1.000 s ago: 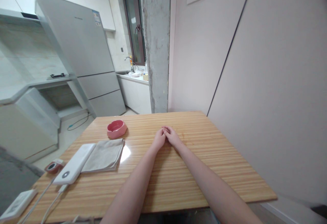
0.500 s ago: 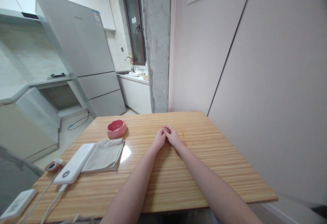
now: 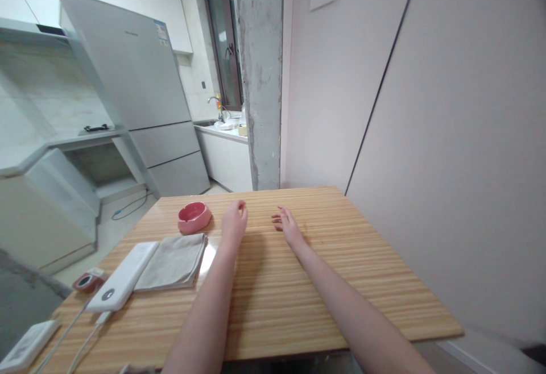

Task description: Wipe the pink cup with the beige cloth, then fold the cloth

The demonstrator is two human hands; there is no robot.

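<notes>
My left hand (image 3: pixel 234 221) is raised over the table, just right of the pink ashtray (image 3: pixel 194 217) and apart from it. Its back faces me; the thumb side looks bent inward and most of the fingers are hidden, so its grip is unclear. To the right, my right hand (image 3: pixel 289 227) is open, its fingers spread and pointing left, with nothing in it. A gap of bare wood lies between the two hands. Nearer to me than the ashtray lies a folded grey cloth (image 3: pixel 173 262), left of my left forearm.
Beside the cloth lies a white power bank (image 3: pixel 122 277) with a cable plugged in. A small red-and-white item (image 3: pixel 88 281) and a white power strip (image 3: pixel 29 344) are at the left edge. The wooden table (image 3: pixel 341 249) ends near the wall (image 3: pixel 447 152).
My hands were clasped together at the middle of the table and have come apart. The left has moved left toward the ashtray; the right has stayed near its place with its fingers spread.
</notes>
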